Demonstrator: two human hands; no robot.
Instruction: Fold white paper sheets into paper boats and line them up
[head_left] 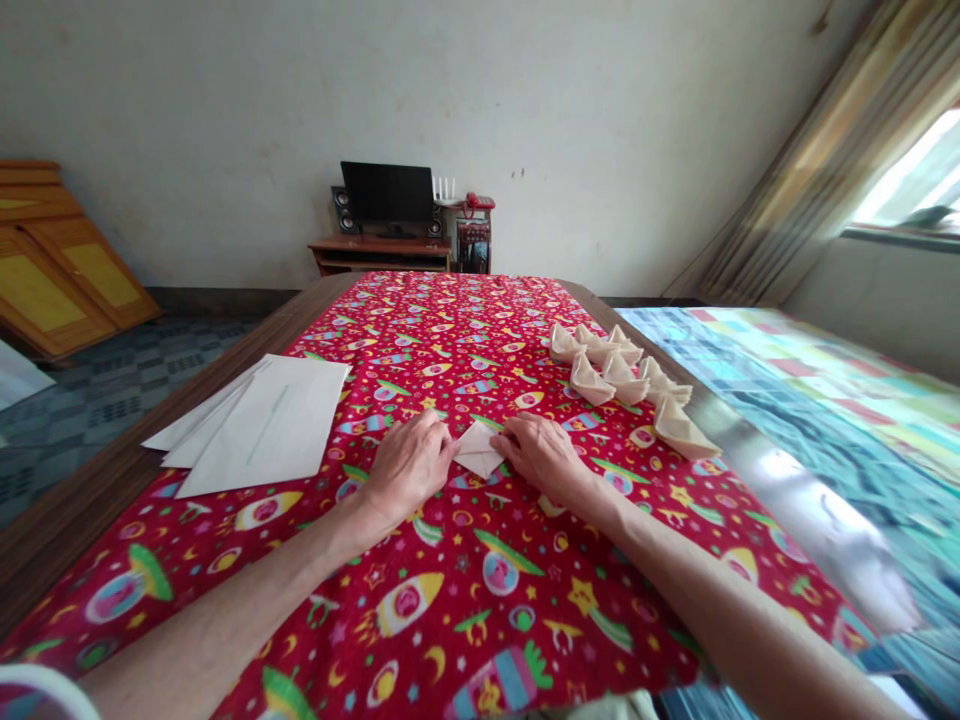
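A small piece of folded paper (478,452), roughly diamond-shaped with a crease across it, lies on the red patterned cloth between my hands. My left hand (412,458) grips its left corner, fingers curled and thumb against the paper. At the opposite corner, my right hand (541,455) has its fingers bent closed on the edge. Fingertips of both hands are partly hidden. To the left lies a fanned stack of pale paper sheets (289,420). On the right sit several folded paper boats (621,372) in a cluster.
The red cloth (442,340) covers most of a brown table (247,345). Beyond it stand a monitor (388,194), speakers and a red telephone (474,204). A bed (810,400) is at the right, and a wooden cabinet (64,265) at the left. Something white and curved (45,685) shows bottom left.
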